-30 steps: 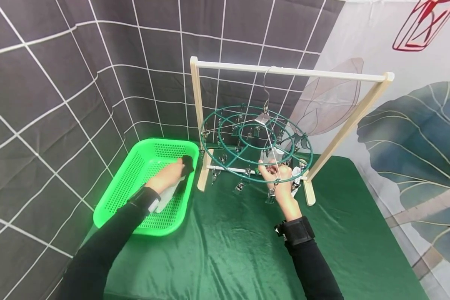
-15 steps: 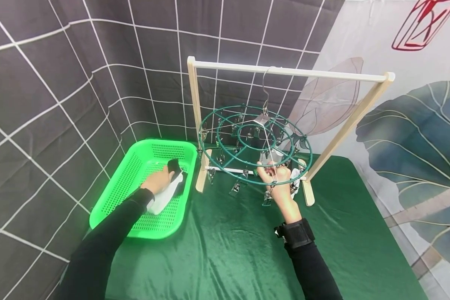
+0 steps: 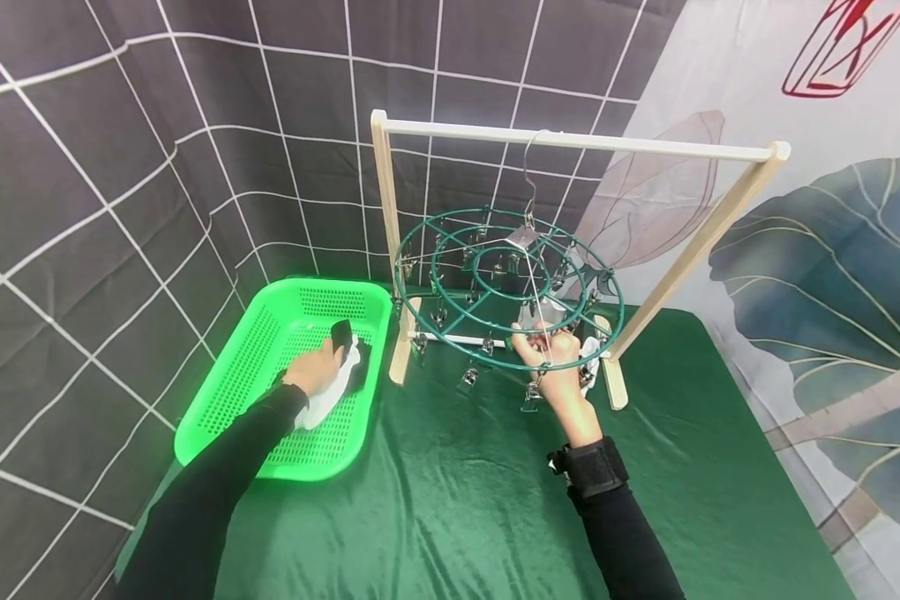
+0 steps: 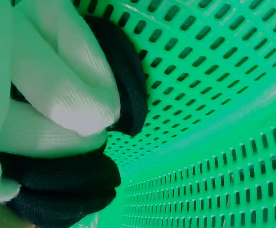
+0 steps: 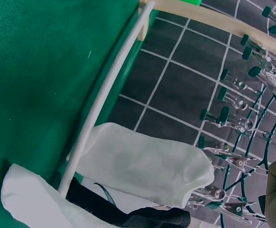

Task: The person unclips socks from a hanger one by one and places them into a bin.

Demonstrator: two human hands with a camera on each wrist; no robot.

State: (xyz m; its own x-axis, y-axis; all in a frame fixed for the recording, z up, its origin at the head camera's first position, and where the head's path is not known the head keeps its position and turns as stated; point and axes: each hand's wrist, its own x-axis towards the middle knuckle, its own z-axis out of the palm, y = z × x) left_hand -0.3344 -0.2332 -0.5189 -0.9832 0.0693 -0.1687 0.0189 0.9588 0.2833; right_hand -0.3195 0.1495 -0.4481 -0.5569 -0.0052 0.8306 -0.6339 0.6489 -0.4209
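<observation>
In the green basket [image 3: 210,408], my left hand [image 3: 312,367] grips a black sock [image 3: 341,333]. A white sock [image 3: 326,404] lies under and beside that hand. The left wrist view shows ribbed white cloth [image 4: 62,95] close up, with black cloth [image 4: 66,183] against it. My right hand [image 3: 558,354] is raised under the rim of the green round clip hanger [image 3: 457,333], its fingers curled at a clip with a green tip [image 5: 262,203], most of which they hide. In the right wrist view a white sock [image 5: 147,161] hangs from the hanger's clips beside a black sock [image 5: 128,216].
The hanger hooks over the white bar [image 3: 585,143] of a wooden stand [image 3: 693,250]. Several metal clips [image 3: 470,377] dangle from its rings. Another white sock [image 5: 38,199] hangs near the stand's lower bar [image 5: 104,95]. Green cloth [image 3: 450,500] covers the table.
My left hand has drawn back left and toward me inside the basket, bringing the black sock along and uncovering more of the white sock. The right hand has hardly moved.
</observation>
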